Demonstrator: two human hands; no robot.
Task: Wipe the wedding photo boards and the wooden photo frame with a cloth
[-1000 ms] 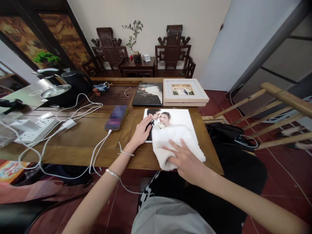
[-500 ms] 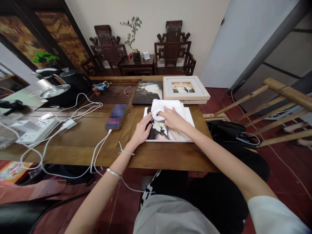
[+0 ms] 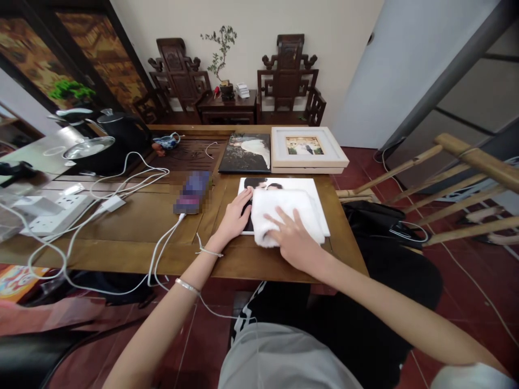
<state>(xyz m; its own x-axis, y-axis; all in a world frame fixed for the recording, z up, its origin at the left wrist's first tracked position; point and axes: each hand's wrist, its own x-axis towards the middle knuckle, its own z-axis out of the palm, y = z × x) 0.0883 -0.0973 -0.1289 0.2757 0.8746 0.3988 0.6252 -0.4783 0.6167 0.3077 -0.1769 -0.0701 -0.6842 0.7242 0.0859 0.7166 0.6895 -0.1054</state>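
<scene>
A white-edged photo panel or album [image 3: 298, 183] lies on the wooden table, showing part of a picture with dark-haired figures. Over its lower right part is a folded fluffy white towel [image 3: 284, 202], whose near edge hangs past the panel's front edge. My right hand [image 3: 298, 240] presses on the towel with fingers spread across it and the thumb side tucked at its fold. At the panel's left edge rests my left hand [image 3: 235, 216], fingers stretched out and flat, holding the edge down. Most of the picture is hidden under the towel.
Behind the panel lie a dark photo panel [image 3: 245, 154] and a white-framed photo box [image 3: 310, 162]. To the left are a charging phone [image 3: 192, 192], white cables, a power strip [image 3: 60, 216] and black kettles [image 3: 124, 132]. A bamboo chair [image 3: 478, 162] stands at right.
My right hand has drawn the towel from the panel's far edge toward me, down to its front edge. The towel lies more spread out. My left hand has stayed at the left edge.
</scene>
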